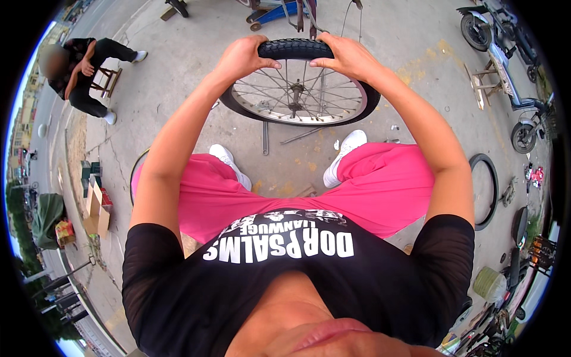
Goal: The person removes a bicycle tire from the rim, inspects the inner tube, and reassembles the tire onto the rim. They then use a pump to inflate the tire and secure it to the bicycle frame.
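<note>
I look down past my pink trousers at a small spoked bicycle wheel (299,89) standing on the concrete ground (178,77) just ahead of my white shoes (345,154). My left hand (241,56) and right hand (348,56) both clasp the black tyre (295,49) at the wheel's far edge, fingers curled over the tread, close together. A thin metal tool (265,138) lies under the wheel. A loose black tyre (485,190) lies to my right. Another person (83,74) sits at far left.
</note>
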Demonstrator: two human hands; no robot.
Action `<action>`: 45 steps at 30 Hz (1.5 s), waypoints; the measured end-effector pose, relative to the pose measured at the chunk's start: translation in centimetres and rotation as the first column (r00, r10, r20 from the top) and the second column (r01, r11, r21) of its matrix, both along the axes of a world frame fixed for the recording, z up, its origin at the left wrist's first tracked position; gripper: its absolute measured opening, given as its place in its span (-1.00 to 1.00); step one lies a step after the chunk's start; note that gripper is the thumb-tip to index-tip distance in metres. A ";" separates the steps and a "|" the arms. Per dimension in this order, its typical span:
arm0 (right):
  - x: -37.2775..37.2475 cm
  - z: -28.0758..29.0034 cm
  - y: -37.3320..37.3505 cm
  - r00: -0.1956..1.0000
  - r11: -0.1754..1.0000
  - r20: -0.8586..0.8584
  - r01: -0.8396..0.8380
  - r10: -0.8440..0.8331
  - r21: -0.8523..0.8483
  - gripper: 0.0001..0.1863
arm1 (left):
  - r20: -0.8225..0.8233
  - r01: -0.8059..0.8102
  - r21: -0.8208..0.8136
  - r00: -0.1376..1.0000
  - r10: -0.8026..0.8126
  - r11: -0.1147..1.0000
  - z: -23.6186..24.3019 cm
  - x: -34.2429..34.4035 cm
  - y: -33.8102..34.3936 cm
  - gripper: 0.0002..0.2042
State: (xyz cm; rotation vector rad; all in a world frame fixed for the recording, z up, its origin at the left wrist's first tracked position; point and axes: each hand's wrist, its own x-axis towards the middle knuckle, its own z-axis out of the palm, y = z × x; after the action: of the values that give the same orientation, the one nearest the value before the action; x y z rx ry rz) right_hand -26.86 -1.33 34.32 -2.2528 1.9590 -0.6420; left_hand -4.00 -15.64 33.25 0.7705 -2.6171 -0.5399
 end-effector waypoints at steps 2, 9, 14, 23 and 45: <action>-0.1 0.2 -0.1 1.000 0.989 0.018 0.016 -0.018 0.147 -0.43 | 0.025 0.033 0.078 0.999 -0.035 0.996 0.4 0.1 -0.1 -0.40; -0.7 -0.7 -0.3 0.966 0.975 0.250 -0.110 0.060 0.195 -0.42 | 0.090 0.141 0.379 0.978 -0.189 0.915 0.9 0.1 -1.0 -0.52; 1.0 -0.2 -1.6 0.990 0.991 0.092 -0.113 0.106 0.065 -0.36 | 0.074 0.104 0.429 0.986 -0.150 0.897 1.1 -0.2 -0.9 -0.61; 2.3 1.0 -3.3 0.994 0.989 -0.034 -0.095 0.100 0.110 -0.52 | -0.069 0.251 0.224 0.968 -0.242 0.942 0.7 -0.7 -1.1 -0.52; 7.4 2.6 -4.1 0.972 0.985 -0.231 -0.007 0.047 0.174 -0.56 | -0.025 0.200 0.466 0.977 -0.213 0.862 -1.7 1.8 -2.1 -0.56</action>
State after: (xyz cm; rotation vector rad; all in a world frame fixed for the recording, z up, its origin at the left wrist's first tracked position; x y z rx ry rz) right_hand -19.49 -5.45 36.88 -2.3332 1.9902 -0.1998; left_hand -2.16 -17.74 31.58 0.6286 -2.6374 -1.2654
